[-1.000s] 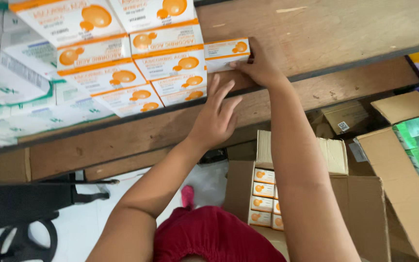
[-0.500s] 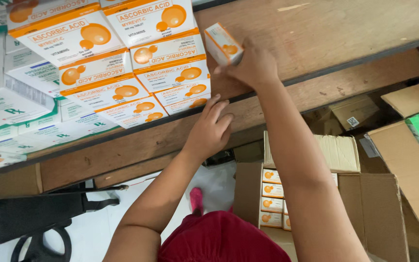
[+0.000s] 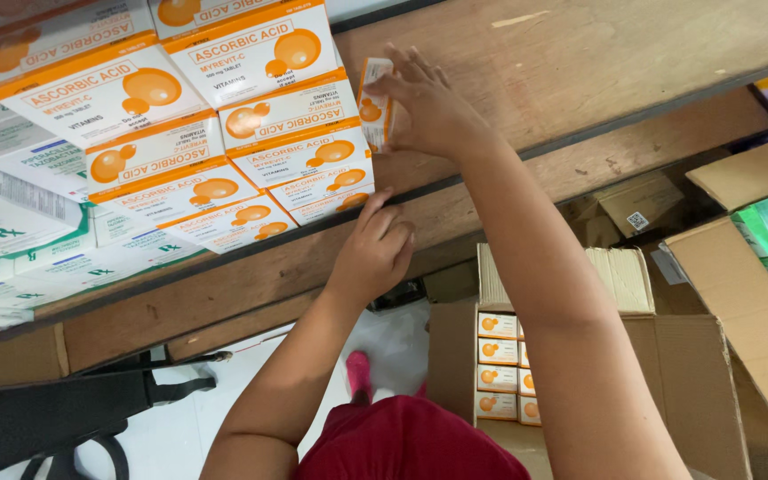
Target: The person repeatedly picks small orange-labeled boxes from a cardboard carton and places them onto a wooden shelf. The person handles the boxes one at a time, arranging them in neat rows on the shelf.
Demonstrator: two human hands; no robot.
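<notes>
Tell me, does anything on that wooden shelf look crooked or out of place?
One small orange-and-white box stands on end, tilted, in the right hand beside the stacked orange-and-white boxes, which lie flat. The left hand rests on the shelf edge below. No spill or damage shows.

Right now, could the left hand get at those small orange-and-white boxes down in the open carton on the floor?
Probably yes. The left hand rests on the shelf edge, holding nothing. The open carton sits below with flaps spread and its small boxes uncovered. Only the right forearm crosses above it, so lowering the hand looks unblocked.
</notes>
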